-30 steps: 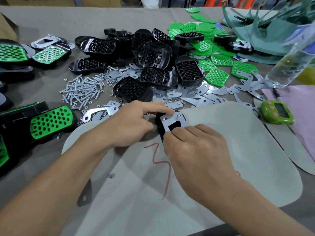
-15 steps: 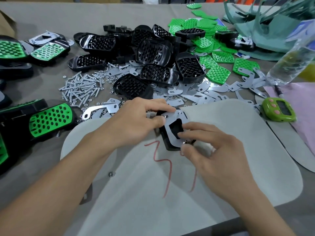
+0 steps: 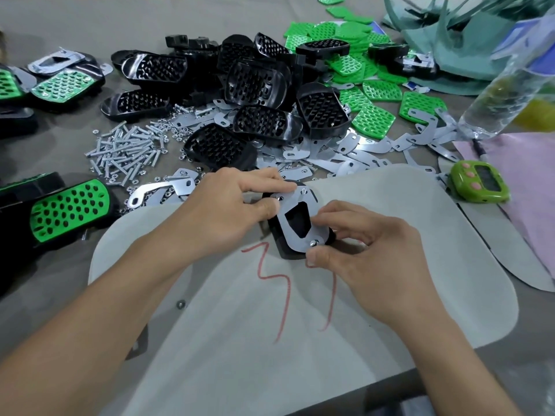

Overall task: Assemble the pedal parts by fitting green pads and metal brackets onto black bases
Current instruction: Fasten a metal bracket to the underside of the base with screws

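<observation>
Loose screws (image 3: 126, 151) lay left of and behind the black base (image 3: 285, 253). The left hand (image 3: 237, 211) gripped the base's left edge. The metal bracket (image 3: 295, 241) lay flat on the base. The right hand (image 3: 369, 250) pinched the bracket's near corner. Green pads (image 3: 372, 121) lay behind the base, to its right.

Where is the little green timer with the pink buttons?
In the head view, the green timer lies on the right, between the pale mat and the pink cloth, nearer than the clear bottle.
</observation>
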Motion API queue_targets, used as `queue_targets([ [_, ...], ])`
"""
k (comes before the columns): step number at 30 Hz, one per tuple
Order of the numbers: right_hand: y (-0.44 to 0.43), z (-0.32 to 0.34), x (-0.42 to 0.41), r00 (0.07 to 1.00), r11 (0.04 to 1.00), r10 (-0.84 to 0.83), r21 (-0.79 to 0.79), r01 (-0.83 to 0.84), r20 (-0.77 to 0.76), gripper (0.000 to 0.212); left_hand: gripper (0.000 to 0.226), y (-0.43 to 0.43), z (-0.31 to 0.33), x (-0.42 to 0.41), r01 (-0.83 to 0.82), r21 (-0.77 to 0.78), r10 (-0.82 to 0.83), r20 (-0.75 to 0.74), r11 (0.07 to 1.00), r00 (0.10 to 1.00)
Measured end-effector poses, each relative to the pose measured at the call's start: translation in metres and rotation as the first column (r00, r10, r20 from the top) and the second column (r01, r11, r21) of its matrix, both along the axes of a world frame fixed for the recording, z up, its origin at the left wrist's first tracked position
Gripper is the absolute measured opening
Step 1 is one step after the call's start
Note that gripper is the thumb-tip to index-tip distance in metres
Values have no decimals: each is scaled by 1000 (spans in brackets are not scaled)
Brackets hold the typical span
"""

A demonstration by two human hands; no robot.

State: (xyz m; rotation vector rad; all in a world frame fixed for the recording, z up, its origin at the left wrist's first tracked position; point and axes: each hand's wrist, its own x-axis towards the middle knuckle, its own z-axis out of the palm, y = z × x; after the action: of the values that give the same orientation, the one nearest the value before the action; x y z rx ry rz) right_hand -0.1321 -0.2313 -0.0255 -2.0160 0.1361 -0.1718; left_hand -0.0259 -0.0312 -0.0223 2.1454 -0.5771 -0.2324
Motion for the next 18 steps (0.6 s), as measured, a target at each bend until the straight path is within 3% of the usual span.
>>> queue_targets([
  [6, -3, 0, 1, 1000, 995, -10, 96, 10, -3, 44, 38, 2, -2, -7, 17, 15, -19, 83, 1000, 996],
  [18, -16, 25, 19, 983, 975, 153, -145, -167, -106, 29, 62, -3, -4, -13, -49, 85, 40, 98, 995, 994],
])
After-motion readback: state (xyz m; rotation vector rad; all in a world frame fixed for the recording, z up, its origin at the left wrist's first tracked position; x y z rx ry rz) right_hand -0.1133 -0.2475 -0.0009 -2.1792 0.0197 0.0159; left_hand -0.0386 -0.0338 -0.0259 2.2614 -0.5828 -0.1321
